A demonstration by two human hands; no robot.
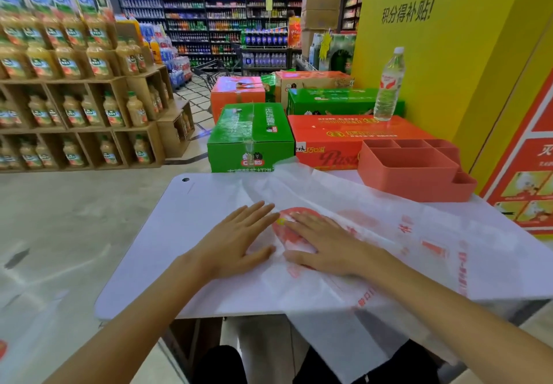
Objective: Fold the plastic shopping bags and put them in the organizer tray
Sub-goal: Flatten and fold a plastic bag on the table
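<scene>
A white plastic shopping bag [389, 243] with red print lies spread across the white table [191, 222], and its near end hangs over the front edge. My left hand [236, 240] lies flat on the bag's left part, fingers straight. My right hand [326, 246] presses flat on the bag's round red logo, beside the left hand. A coral organizer tray [413, 171] with several compartments stands at the table's far right corner, with nothing seen inside it.
Green and orange cartons [251, 135] are stacked just behind the table, with a water bottle [389, 84] standing on one. A yellow wall [449, 54] rises on the right. Drink shelves [74, 84] fill the left. More bag plastic [33, 309] lies at lower left.
</scene>
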